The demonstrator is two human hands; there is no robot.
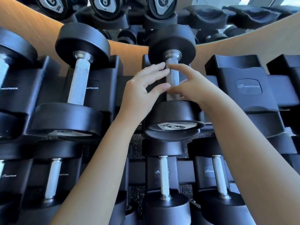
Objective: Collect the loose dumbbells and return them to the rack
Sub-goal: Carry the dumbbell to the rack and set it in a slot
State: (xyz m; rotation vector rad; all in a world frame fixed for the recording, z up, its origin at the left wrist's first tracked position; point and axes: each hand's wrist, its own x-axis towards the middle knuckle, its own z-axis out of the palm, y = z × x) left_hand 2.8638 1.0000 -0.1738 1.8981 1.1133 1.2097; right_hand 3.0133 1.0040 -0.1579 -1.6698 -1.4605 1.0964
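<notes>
A black dumbbell [172, 120] with a knurled steel handle lies in a cradle of the top row of the black rack [248, 88]. My left hand [142, 90] sits just left of the handle, fingers spread, fingertips at the bar. My right hand [193, 86] is just right of it, fingers apart and reaching across the bar. Neither hand wraps the handle.
Another dumbbell [78, 78] rests in the cradle to the left, and one more at the far left edge. The cradle at the right carries no dumbbell. A lower row holds several dumbbells [165, 179]. A mirror [211, 17] above a wooden wall band reflects the rack.
</notes>
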